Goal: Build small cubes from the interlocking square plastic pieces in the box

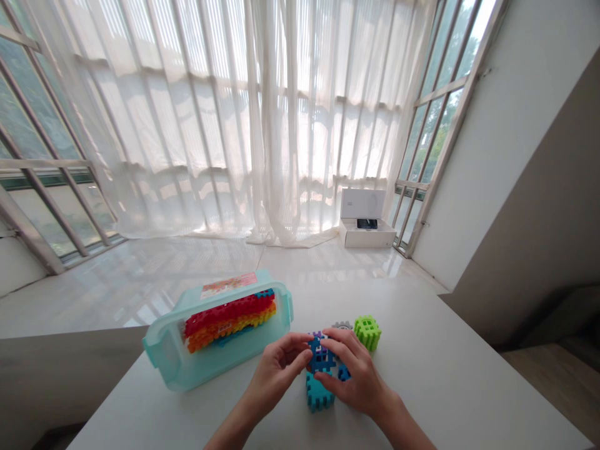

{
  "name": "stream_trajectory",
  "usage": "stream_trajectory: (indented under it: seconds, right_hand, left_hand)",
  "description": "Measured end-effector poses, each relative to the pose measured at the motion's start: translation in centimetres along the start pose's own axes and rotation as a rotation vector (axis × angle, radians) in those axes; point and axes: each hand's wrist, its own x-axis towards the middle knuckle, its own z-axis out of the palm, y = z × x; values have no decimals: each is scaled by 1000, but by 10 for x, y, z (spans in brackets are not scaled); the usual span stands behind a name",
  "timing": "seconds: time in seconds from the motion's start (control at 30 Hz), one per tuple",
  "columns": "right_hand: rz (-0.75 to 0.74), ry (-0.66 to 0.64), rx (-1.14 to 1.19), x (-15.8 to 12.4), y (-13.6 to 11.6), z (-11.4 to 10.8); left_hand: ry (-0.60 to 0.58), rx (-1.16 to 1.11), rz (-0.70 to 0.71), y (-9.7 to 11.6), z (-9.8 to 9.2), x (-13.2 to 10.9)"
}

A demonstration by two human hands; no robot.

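Observation:
Between my two hands stands a dark blue square interlocking block piece [315,357] with notched edges and a window-like grid. My left hand [281,370] pinches its left edge between thumb and fingers. At its right side, my right hand [359,370] grips it with bent fingers. Just below it on the table is a light blue notched cube [320,394]. Purple [318,335] shows behind the held piece, and another blue piece [344,373] is partly covered by my right hand. Past the fingers are a grey notched piece [344,325] and a bright green cube [367,332].
Left of my hands, a pale turquoise bin [159,359] holds rows of red, orange, yellow and blue pieces [229,319]. An opened white box [368,237] with a dark device sits on the sill by the curtain [276,125]. The white table [445,387] has an edge at right.

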Motion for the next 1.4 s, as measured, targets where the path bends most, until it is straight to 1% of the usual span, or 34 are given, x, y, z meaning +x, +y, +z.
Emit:
stream_trajectory:
  seconds: [0.53, 0.73, 1.4]
  right_hand:
    - [-1, -5, -9, 0, 0, 0]
    - [-10, 4, -16, 1, 0, -1]
    - [-6, -18, -8, -1, 1, 0]
  left_hand:
    - [-2, 5, 14, 1, 1, 0]
    - [-3, 11, -1, 1, 1, 0]
    - [-5, 37, 19, 3, 1, 0]
